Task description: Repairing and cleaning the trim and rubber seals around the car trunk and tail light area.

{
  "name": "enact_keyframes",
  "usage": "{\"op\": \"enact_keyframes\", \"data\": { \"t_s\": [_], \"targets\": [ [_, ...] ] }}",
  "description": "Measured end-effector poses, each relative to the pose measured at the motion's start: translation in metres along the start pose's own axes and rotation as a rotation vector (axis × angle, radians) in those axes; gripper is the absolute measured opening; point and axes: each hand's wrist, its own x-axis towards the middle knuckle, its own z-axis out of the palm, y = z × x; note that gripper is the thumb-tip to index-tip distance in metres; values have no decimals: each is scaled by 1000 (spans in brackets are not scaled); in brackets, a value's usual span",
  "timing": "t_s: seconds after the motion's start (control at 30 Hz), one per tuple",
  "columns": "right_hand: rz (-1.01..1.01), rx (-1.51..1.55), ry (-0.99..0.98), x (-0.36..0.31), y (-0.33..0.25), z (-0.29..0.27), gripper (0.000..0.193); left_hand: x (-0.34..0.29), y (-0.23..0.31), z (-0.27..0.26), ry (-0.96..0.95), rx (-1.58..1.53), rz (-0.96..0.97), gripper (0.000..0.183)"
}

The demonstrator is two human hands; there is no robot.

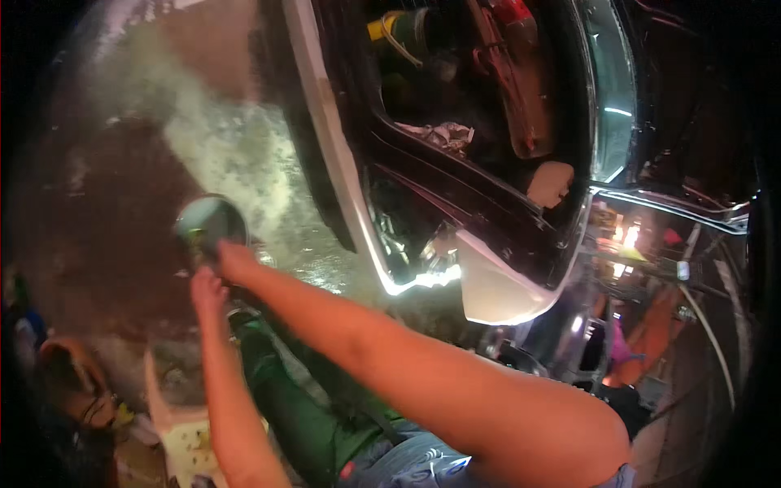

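A round grey-green vessel, probably a bucket or basin, stands on the wet floor left of the middle. My right hand is at its near rim, fingers blurred and partly hidden. Just below and to the left, my left hand has its fingers curled, close against the right one. Whatever lies between the hands is too small and blurred to make out. A small yellow-green patch shows at the vessel's left side. Both forearms reach forward from the lower edge, over my green-clad leg.
A black vehicle body with an opening takes up the upper right; a clear bottle and crumpled paper lie inside. Its pale corner juts toward my right arm. A cream perforated plastic chair stands at lower left.
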Motion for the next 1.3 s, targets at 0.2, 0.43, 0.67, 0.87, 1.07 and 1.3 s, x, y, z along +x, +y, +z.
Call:
{"op": "enact_keyframes", "data": {
  "t_s": [0.2, 0.43, 0.67, 0.87, 1.07, 1.3],
  "targets": [
    [152, -81, 108, 97, 92, 50, 35, 148, -83, 21, -45, -80, -124, 32],
    [211, -145, -20, 163, 159, 104, 42, 244, -149, 8, 156, 1, -92, 32],
    [237, -79, -118, 115, 110, 60, 43, 167, -113, 10, -229, -160, -64, 41],
    [111, 450, -11, -32, 42, -13, 35, -4, -34, 38, -108, 96, 38, 43],
    [-201, 330, 66, -124, 2, -60, 36, -123, 35, 59, -80, 408, 332, 33],
    [-189, 635, 113, -205, -66, -131, 65, -222, 119, 74, 22, 355, 478, 17]
  ]
}}
